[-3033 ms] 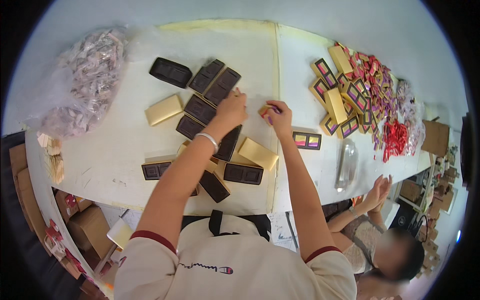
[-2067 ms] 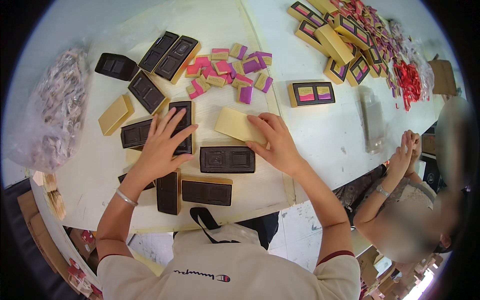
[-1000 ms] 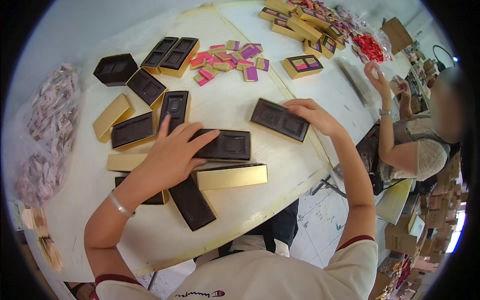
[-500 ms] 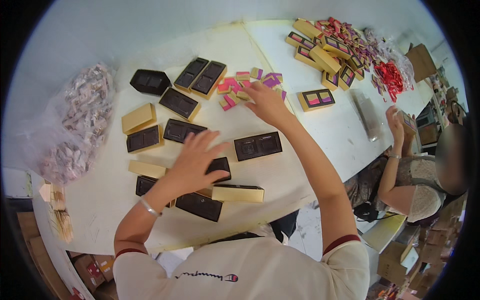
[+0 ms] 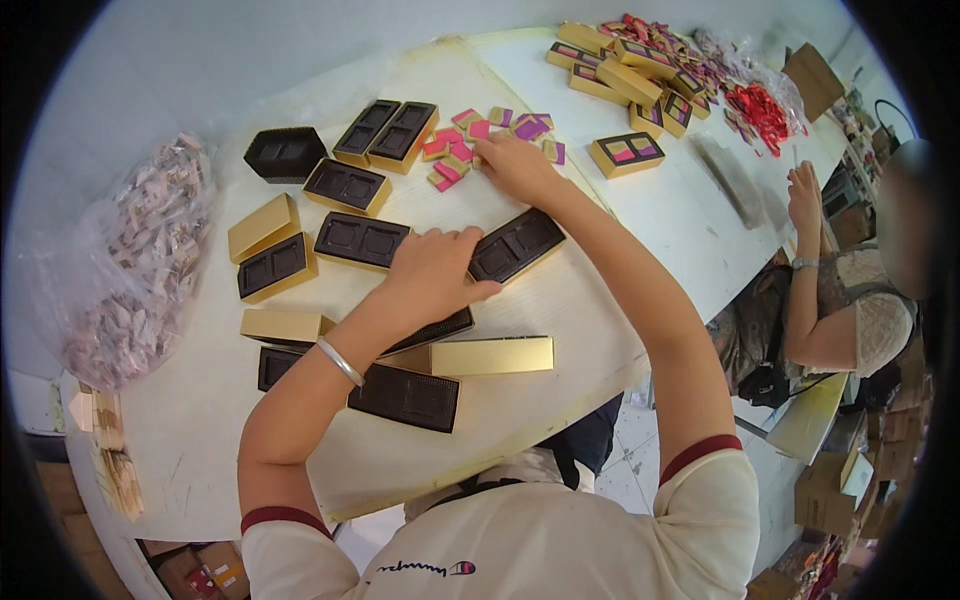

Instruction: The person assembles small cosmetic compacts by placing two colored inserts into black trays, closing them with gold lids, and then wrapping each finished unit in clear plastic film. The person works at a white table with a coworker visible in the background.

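My left hand [image 5: 432, 272] holds the near-left end of a box with a black two-hollow insert [image 5: 517, 245], thumb on one side and fingers on the other. The box lies at a slant, and its hollows look unfilled. My right hand [image 5: 515, 165] is over a loose pile of small pink, purple and gold pieces [image 5: 460, 150]. Its fingers are drawn together among them; what is between the fingertips is hidden. Several gold boxes with black inserts [image 5: 362, 238] lie left of my hands. A gold box on its side [image 5: 492, 356] is below my left hand.
A clear bag of small wrapped packets [image 5: 150, 250] lies at the left. Filled gold boxes [image 5: 630, 80], loose pieces and red strips [image 5: 765, 118] are piled at the far right. A gold box with two pieces [image 5: 628, 153] stands nearer. A co-worker [image 5: 830, 300] sits at the right.
My left hand has moved right from above the boxes and taken hold of one box's end. That box now lies at a steeper slant. My right hand stays at the pile; the view has shifted.
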`<state>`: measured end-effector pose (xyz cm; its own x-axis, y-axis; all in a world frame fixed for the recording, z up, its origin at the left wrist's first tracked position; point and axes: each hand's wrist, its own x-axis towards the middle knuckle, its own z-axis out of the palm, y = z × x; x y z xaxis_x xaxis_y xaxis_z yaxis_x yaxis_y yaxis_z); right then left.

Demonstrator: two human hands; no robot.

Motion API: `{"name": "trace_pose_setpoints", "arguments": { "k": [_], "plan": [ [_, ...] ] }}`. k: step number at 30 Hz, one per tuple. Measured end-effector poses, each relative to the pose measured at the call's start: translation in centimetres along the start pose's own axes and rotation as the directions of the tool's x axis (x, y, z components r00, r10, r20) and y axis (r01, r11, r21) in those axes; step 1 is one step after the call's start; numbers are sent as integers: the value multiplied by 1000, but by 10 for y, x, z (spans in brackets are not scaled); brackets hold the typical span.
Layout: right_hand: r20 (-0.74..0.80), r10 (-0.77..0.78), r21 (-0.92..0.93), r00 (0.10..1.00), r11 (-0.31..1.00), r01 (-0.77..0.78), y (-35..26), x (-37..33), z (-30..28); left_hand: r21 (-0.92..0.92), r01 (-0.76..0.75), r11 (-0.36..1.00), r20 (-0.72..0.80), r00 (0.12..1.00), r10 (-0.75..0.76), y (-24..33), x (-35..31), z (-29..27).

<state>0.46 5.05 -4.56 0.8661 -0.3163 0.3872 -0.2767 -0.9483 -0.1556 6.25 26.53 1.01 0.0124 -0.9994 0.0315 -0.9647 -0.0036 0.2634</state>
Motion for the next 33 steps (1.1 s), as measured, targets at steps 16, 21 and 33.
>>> {"name": "trace_pose_setpoints", "arguments": {
  "k": [16, 21, 33],
  "plan": [
    [413, 379, 877, 828, 78, -474, -92, -92, -82, -700, -41, 713, -43, 999, 16, -4, 14, -14],
    [350, 442, 732, 826, 421, -536, -81, -93, -70, -735, -40, 677, -7, 999, 52, -11, 23, -16],
    [-112, 19, 105, 993, 994, -8, -62, -121, -60, -303, -193, 933, -112, 980, 167, -26, 20, 5]
  ]
}}
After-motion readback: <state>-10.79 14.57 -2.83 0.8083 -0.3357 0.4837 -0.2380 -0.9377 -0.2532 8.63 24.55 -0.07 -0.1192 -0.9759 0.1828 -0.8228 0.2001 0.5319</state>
